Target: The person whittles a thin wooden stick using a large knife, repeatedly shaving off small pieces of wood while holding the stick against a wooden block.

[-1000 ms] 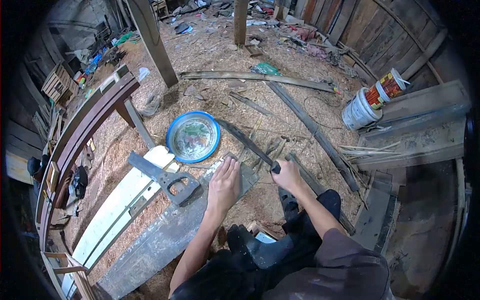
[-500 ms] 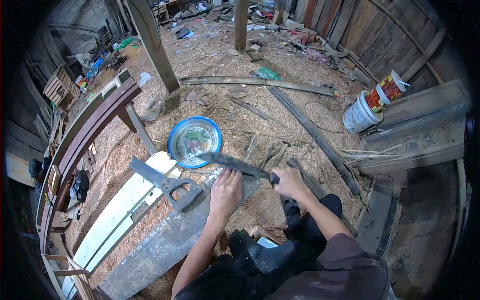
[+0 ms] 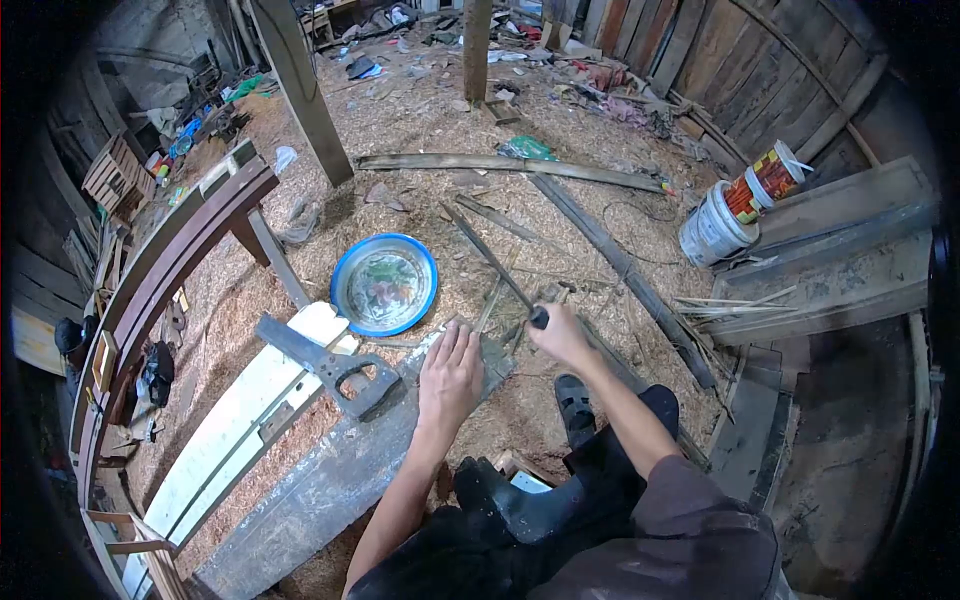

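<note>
My right hand (image 3: 562, 338) is closed round the dark handle of a machete (image 3: 490, 258). Its long blade points up and to the left, away from me, over the shavings. My left hand (image 3: 450, 375) lies palm down near the far end of a worn grey board (image 3: 310, 510), fingers stretched forward and side by side. Whatever might be under the palm is hidden. Close by on the left, a handsaw (image 3: 345, 372) rests across a pale plank (image 3: 235, 415) and the board. Beyond my left hand stands a blue-rimmed basin (image 3: 433, 283) with what looks like water in it.
Wood shavings cover the floor. A curved wooden frame (image 3: 180, 250) rises at the left. Long timbers (image 3: 620, 258) lie ahead, and a post (image 3: 300, 90) stands behind the basin. Stacked buckets (image 3: 718, 228) are at the right by a plank structure (image 3: 840, 290). My sandalled foot (image 3: 575, 405) is below.
The machete has swung away from above my left fingers and now points forward, seen nearly edge-on. My right hand has moved slightly left; my left hand stays on the board.
</note>
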The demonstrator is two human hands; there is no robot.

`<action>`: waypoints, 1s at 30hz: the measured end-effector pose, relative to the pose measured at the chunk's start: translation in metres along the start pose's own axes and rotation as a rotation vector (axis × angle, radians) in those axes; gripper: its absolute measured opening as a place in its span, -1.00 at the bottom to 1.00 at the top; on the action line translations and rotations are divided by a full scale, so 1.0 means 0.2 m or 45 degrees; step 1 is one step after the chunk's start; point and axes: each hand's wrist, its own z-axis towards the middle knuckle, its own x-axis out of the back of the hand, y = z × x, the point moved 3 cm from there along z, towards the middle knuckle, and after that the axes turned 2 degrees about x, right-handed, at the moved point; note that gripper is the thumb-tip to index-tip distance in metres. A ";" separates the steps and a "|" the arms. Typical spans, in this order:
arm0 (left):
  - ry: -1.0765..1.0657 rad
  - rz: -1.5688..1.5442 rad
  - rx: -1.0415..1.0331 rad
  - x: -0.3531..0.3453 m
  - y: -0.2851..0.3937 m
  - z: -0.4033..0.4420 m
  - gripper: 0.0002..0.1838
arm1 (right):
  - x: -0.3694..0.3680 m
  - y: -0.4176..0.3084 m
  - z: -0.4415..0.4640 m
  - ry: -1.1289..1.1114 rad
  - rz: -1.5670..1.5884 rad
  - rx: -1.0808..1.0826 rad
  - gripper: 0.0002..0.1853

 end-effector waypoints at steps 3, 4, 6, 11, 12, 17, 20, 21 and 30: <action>0.010 -0.027 -0.020 -0.01 -0.01 0.00 -0.56 | -0.11 0.02 -0.08 0.085 0.046 0.266 -0.82; 0.002 -0.030 -0.016 -0.02 -0.01 -0.01 -0.56 | -0.11 0.02 -0.12 0.025 0.054 0.338 -0.81; 0.016 -0.026 -0.015 -0.01 -0.01 0.00 -0.57 | 0.00 0.04 -0.06 0.015 -0.225 0.298 -0.81; 0.025 -0.039 -0.028 -0.02 0.00 -0.02 -0.58 | -0.05 0.16 0.07 0.313 0.030 -0.013 -0.86; 0.016 -0.031 -0.031 -0.02 -0.02 0.00 -0.58 | -0.04 0.11 0.01 0.247 0.071 0.087 -0.87; 0.011 -0.012 -0.023 0.00 -0.01 0.01 -0.58 | -0.02 0.04 -0.13 -0.015 -0.444 0.375 -0.81; 0.045 -0.052 -0.033 0.01 0.01 0.00 -0.58 | 0.00 0.17 0.01 0.268 -0.120 -0.033 -0.76; 0.052 -0.061 -0.028 0.00 0.01 0.00 -0.58 | 0.04 0.15 0.00 0.280 -0.126 -0.026 -0.76; 0.046 -0.038 -0.041 -0.01 0.00 0.01 -0.58 | 0.07 0.14 -0.19 0.097 -0.194 -0.072 -0.76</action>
